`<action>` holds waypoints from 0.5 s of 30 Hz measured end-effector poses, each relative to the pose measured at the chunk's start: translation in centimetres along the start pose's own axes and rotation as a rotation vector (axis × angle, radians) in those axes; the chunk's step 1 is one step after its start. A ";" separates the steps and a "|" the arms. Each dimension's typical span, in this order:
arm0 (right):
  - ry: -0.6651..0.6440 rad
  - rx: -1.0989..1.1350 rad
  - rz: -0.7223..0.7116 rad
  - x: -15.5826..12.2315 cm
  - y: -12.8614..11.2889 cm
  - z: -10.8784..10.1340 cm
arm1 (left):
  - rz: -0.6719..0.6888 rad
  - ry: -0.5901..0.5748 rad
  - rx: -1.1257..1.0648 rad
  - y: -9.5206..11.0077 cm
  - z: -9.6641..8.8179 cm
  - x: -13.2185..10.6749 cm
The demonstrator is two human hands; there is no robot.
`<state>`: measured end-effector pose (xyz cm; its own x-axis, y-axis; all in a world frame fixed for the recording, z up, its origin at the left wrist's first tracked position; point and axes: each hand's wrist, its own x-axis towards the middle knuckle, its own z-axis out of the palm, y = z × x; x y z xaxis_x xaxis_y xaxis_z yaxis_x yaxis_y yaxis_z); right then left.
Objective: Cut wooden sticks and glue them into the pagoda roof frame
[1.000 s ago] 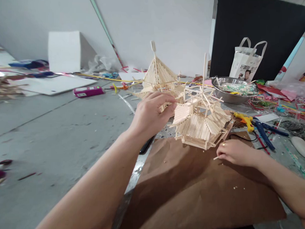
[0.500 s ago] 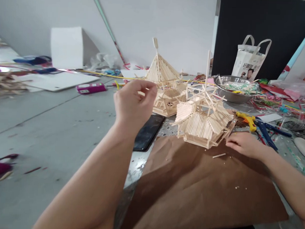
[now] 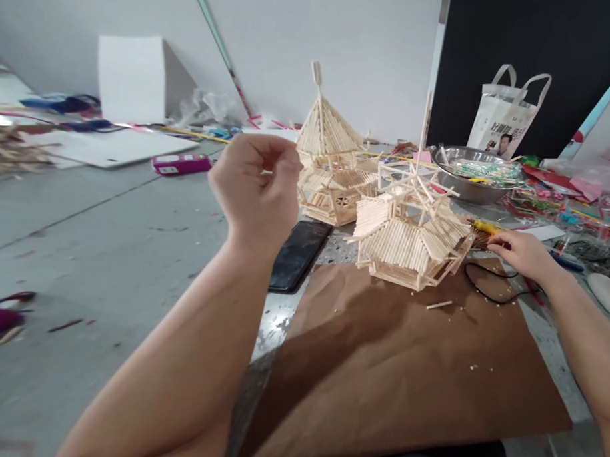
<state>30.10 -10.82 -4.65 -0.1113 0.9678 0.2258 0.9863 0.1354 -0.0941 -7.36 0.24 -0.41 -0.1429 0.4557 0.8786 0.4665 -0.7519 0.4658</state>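
My left hand (image 3: 261, 187) is raised in front of the taller stick pavilion (image 3: 333, 133). Its thumb and fingers are pinched together, and whatever may be between them is hidden. At the right, my right hand (image 3: 521, 253) is closed around the handle of a yellow glue gun (image 3: 486, 226), most of which the hand covers. A black cord (image 3: 492, 298) loops below that hand. Between my hands stands a second model of light wooden sticks (image 3: 397, 248), with sloping roof panels, an open top and a tall upright stick.
Brown paper (image 3: 409, 385) lies in front of the models, with a loose stick (image 3: 439, 304) and crumbs on it. A phone (image 3: 299, 255) is by my left forearm. Behind are a metal bowl (image 3: 474, 189) and a white bag (image 3: 503, 122). A purple box (image 3: 181, 164) lies left.
My right hand has moved from beside the nearer model, back and right, onto the glue gun. The black cord now shows. My left hand stays pinched, slightly farther left and higher in view.
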 end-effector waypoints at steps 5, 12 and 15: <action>-0.010 -0.057 0.063 1.6 1.3 -0.5 | 0.045 0.058 -0.067 2.8 -0.2 -0.8; 0.135 -0.107 0.200 9.4 4.5 -2.1 | 0.086 -0.028 0.001 2.3 -0.2 -1.5; 0.161 -0.167 0.253 12.9 6.9 -1.6 | 0.070 -0.044 0.045 2.4 -0.1 -1.6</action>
<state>35.66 2.28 -0.80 0.1467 0.9186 0.3668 0.9880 -0.1541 -0.0092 -6.14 -2.33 -0.72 -0.0708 0.4240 0.9029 0.5125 -0.7611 0.3976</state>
